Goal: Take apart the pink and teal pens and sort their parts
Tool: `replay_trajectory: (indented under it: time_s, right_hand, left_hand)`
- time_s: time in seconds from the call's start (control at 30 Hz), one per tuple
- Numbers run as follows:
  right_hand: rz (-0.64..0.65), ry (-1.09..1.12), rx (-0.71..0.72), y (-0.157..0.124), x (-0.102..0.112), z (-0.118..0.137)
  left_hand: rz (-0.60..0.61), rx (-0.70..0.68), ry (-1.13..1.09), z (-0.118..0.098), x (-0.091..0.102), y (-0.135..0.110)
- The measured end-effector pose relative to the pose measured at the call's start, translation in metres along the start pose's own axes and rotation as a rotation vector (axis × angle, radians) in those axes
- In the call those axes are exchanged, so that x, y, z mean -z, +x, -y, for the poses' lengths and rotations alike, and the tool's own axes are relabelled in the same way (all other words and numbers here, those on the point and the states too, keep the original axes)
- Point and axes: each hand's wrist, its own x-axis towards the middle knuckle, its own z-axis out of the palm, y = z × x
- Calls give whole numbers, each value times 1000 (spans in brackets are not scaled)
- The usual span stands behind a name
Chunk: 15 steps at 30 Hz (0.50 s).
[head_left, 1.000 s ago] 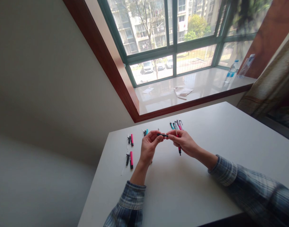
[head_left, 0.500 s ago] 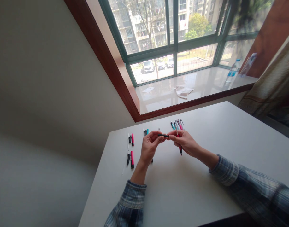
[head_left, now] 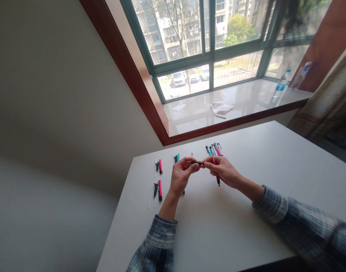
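Over the white table [head_left: 218, 226], my left hand [head_left: 181, 176] and my right hand [head_left: 223, 170] meet fingertip to fingertip, both pinching a short black pen part [head_left: 197, 163] held level between them. A pink pen barrel [head_left: 218, 179] also sticks down out of my right fist. Just beyond my right hand lies a bundle of whole pens [head_left: 214, 148] in teal, pink and white. Left of my left hand lie loose pieces: two pink barrels [head_left: 160, 189] with black caps beside them, and a teal piece [head_left: 177, 157].
A marble window sill [head_left: 235, 104] runs behind the table, with a white cloth [head_left: 221, 109] and a water bottle [head_left: 281, 84] on it. A curtain [head_left: 326, 98] hangs at the right. The table's left edge drops off beside a bare wall.
The hands keep the same pinch on the black part. Only the head camera has shifted slightly, so everything sits a little further right in view.
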Motion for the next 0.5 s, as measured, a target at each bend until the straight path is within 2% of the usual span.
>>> replay_trajectory:
  time_s: [0.5]
  right_hand:
    - [11,15,-34,-1,-1,0]
  left_hand:
    - [11,0,35,-2,1,-1]
